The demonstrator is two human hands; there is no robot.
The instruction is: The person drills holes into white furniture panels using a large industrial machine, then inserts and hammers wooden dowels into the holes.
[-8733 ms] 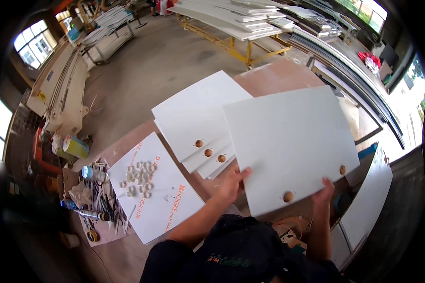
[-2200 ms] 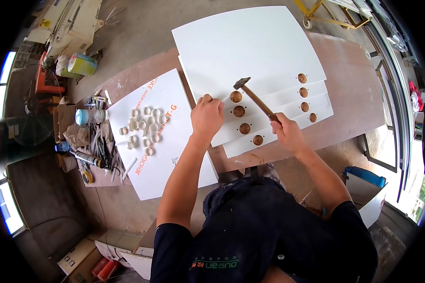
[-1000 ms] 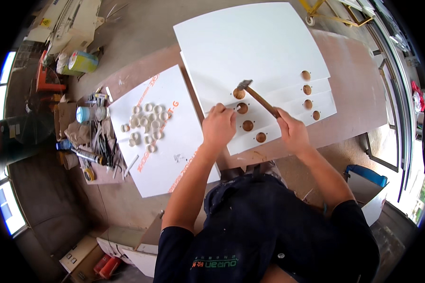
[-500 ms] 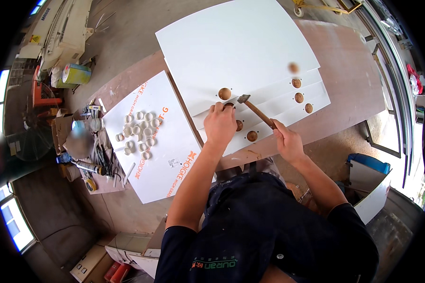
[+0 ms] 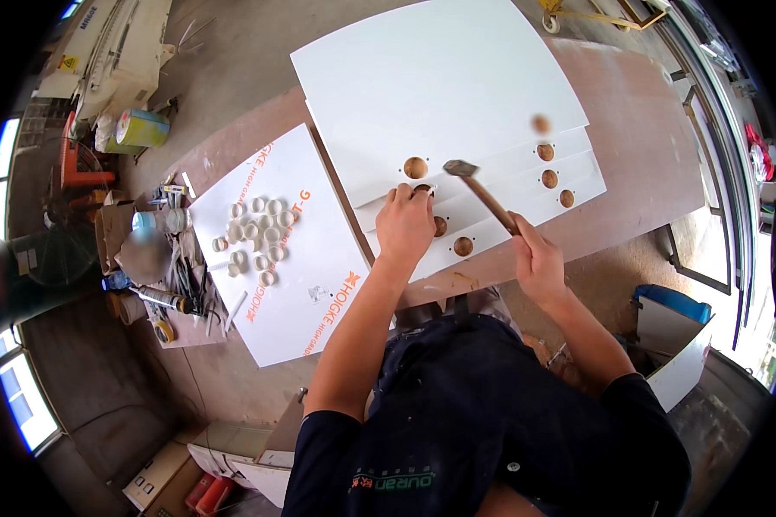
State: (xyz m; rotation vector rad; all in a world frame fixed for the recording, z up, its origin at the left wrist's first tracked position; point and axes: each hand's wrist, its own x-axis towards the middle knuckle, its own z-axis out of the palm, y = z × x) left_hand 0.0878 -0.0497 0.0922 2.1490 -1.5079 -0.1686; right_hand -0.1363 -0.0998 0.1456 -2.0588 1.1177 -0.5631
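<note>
My right hand [image 5: 539,264] is closed round the wooden handle of a hammer [image 5: 490,205]. The metal head points up and away from me, above the white panels and a little right of my left hand. My left hand [image 5: 407,222] rests on the stacked white panels [image 5: 457,95], its fingers bent together at the rim of a round hole [image 5: 424,190]. Whatever those fingers pinch is hidden under them. More round brown-lined holes, such as one hole [image 5: 464,246] near the front edge, show along the stepped edges of the panels.
Left of the panels, several short white rings [image 5: 267,233] stand on a white sheet [image 5: 319,258] with orange print. Beyond it lie a caulking tube [image 5: 162,299], tape and other clutter. The brown table [image 5: 642,146] extends to the right; a blue-rimmed bin [image 5: 677,302] stands below.
The hammer head has lifted and moved right, away from my left hand's fingers. My right hand has shifted slightly right, while my left hand stays at the same hole.
</note>
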